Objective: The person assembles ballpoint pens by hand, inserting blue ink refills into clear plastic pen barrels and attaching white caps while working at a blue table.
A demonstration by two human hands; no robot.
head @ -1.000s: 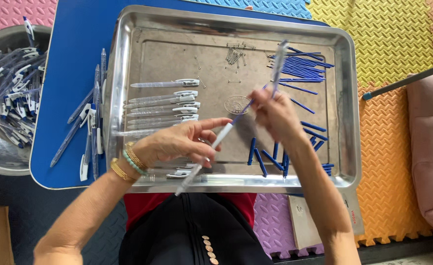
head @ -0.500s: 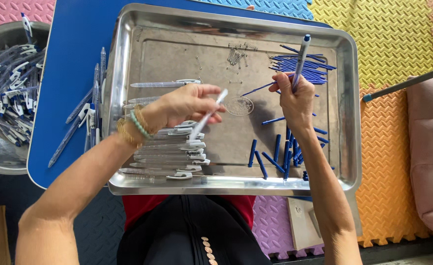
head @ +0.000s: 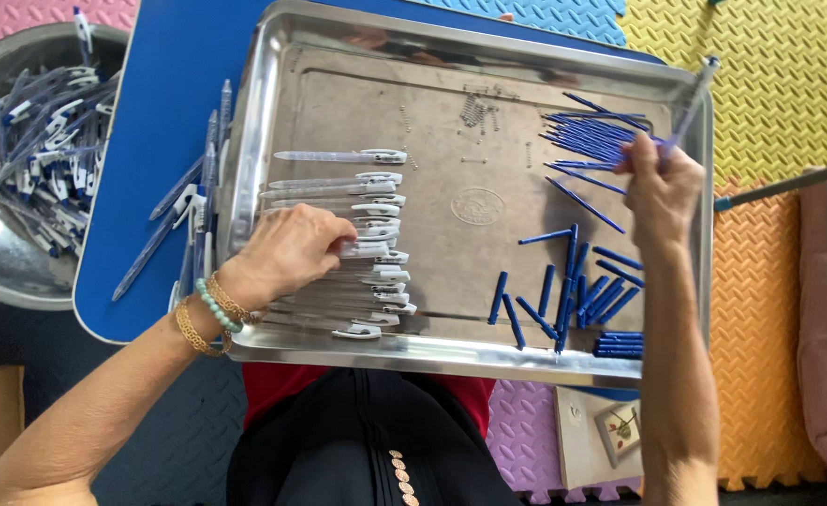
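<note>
Resting square on the blue table (head: 165,84), the steel tray (head: 273,94) carries all the work, with a steel bowl (head: 20,272) of finished pens well off to my left. A second ago both my hands met over the middle of the tray, joined on one pen; half a second ago they had parted, my left holding a white-clipped barrel and my right a single pen upright. Now they are far apart. My left hand (head: 292,253) has come down on the row of barrels (head: 357,244) along the tray's left side, fingers curled shut on the white clip of one barrel lying in that row, so I judge the piece I carried is being set among its fellows. My right hand (head: 659,187) has gone to the far right corner, fingers pinched closed on a clear pen body (head: 687,108) that slants up over the tray rim, the hand touching the fan of thin blue refills (head: 587,136). Short blue caps (head: 563,295) lie loose near the front right. A few tiny springs (head: 474,108) sit at the back. One cycle appears closed, another opened.
</note>
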